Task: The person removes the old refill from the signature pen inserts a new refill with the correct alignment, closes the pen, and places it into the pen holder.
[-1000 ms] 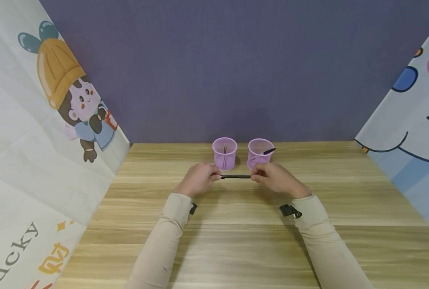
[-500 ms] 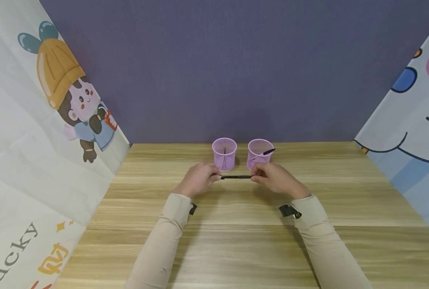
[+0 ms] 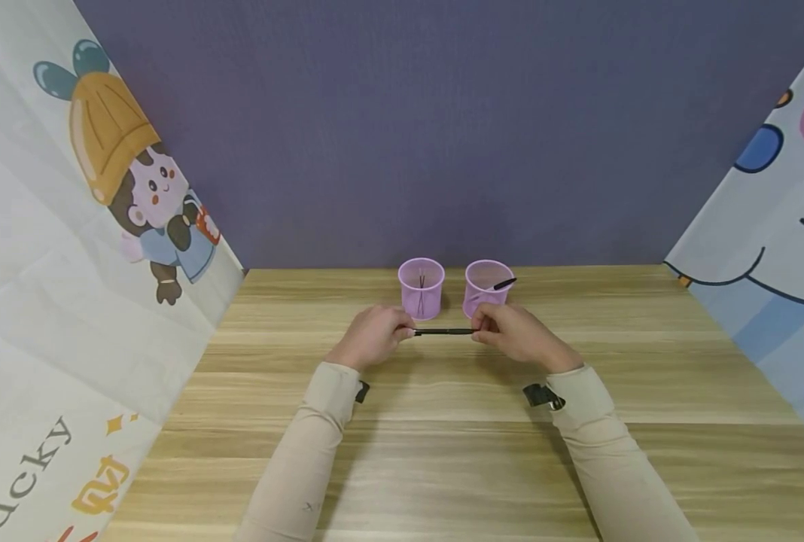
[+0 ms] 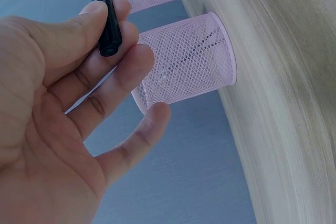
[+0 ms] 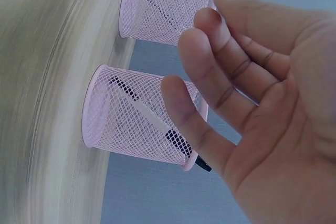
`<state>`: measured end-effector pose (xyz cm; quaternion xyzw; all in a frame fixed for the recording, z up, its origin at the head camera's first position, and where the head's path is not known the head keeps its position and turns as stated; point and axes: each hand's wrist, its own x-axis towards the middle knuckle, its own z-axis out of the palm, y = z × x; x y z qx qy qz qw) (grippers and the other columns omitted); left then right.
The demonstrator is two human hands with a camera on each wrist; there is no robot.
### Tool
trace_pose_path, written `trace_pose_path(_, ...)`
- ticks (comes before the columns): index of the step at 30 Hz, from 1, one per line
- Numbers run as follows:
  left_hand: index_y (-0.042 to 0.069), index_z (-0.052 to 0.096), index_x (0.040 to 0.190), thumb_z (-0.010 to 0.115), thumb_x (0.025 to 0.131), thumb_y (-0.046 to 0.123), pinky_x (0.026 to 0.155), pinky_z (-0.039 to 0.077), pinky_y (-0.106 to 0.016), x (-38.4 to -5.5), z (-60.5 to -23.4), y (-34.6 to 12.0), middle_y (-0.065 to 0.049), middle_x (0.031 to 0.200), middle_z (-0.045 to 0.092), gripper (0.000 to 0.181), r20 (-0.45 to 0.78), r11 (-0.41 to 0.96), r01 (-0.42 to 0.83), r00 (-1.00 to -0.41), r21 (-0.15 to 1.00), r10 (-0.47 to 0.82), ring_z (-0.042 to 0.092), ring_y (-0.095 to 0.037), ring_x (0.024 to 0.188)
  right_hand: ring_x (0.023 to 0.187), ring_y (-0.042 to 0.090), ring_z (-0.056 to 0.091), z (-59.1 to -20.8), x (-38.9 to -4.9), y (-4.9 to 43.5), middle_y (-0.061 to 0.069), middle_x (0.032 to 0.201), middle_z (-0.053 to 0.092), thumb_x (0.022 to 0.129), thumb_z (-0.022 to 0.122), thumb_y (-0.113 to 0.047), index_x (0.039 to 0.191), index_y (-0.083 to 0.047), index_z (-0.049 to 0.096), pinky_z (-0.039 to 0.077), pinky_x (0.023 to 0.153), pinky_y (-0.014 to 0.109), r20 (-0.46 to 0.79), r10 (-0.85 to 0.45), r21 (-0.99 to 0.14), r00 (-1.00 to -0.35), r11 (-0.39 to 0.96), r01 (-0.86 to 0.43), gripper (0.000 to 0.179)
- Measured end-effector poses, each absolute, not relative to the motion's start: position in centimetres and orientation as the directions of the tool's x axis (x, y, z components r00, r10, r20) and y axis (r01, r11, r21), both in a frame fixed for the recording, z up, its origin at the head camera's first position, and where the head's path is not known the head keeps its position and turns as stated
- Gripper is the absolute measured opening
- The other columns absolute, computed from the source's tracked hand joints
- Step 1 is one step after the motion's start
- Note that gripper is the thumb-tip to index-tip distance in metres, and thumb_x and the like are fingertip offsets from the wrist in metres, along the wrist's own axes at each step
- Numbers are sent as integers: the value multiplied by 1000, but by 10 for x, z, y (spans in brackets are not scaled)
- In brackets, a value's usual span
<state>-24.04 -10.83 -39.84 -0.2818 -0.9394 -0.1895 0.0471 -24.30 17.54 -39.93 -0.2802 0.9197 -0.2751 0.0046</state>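
Observation:
A black pen [image 3: 443,331] lies level between my two hands, in front of the cups. My left hand [image 3: 375,335] pinches its left end; in the left wrist view the clip [image 4: 106,1] shows beside the thumb, and the other fingers are loosely bent. My right hand [image 3: 520,335] pinches the opposite end between thumb and forefinger, mostly hidden in the right wrist view. Behind the left hand stands a pink mesh cup [image 3: 412,301] with two thin dark sticks [image 3: 421,282]. Behind the right hand, a second pink mesh cup [image 3: 471,290] holds a leaning pen with black ends [image 3: 505,284].
Both cups stand upright near the back edge of the wood-grain table [image 3: 443,467]. A dark blue-grey panel [image 3: 443,135] rises behind them. Printed white sheets flank the table, with a cartoon figure [image 3: 161,188] on the left one.
My right fingertips have shifted very slightly to the right along the pen, so a little more of it shows. The left hand and both cups stay put.

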Motion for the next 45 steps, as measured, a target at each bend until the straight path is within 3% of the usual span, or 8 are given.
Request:
trace_pose_path(24, 13, 78, 102, 71, 96, 19, 93, 57, -40, -238, -396, -107, 1, 104, 77, 11, 202, 770, 552, -834, 321, 514, 72, -19, 96, 73, 8, 59, -399, -241, 175, -4, 79, 65, 90, 78, -13, 93, -12, 62, 50, 68, 27, 172, -506, -522, -845, 681, -513, 16)
trace_pose_path(32, 13, 79, 101, 71, 96, 18, 91, 58, -40, -238, -393, -109, 1, 102, 77, 10, 207, 772, 548, -836, 321, 508, 72, -19, 94, 71, 7, 57, -398, -241, 172, -8, 77, 65, 96, 71, -22, 93, -16, 69, 49, 68, 28, 176, -514, -510, -839, 681, -525, 6)
trace_pose_path(39, 13, 79, 102, 71, 96, 18, 93, 57, -41, -238, -394, -109, 0, 104, 77, 11, 206, 774, 543, -840, 325, 502, 72, -20, 97, 61, 8, 50, -399, -241, 174, -7, 69, 55, 102, 63, -20, 82, -17, 63, 42, 57, 26, 167, -512, -523, -842, 678, -516, 20)
trace_pose_path(45, 13, 79, 103, 71, 96, 18, 96, 56, -41, -238, -394, -109, 0, 106, 78, 12, 199, 777, 543, -840, 320, 505, 72, -21, 100, 60, 9, 49, -399, -241, 175, -6, 70, 58, 103, 61, -18, 80, -17, 63, 40, 54, 25, 138, -508, -550, -850, 675, -492, 23)
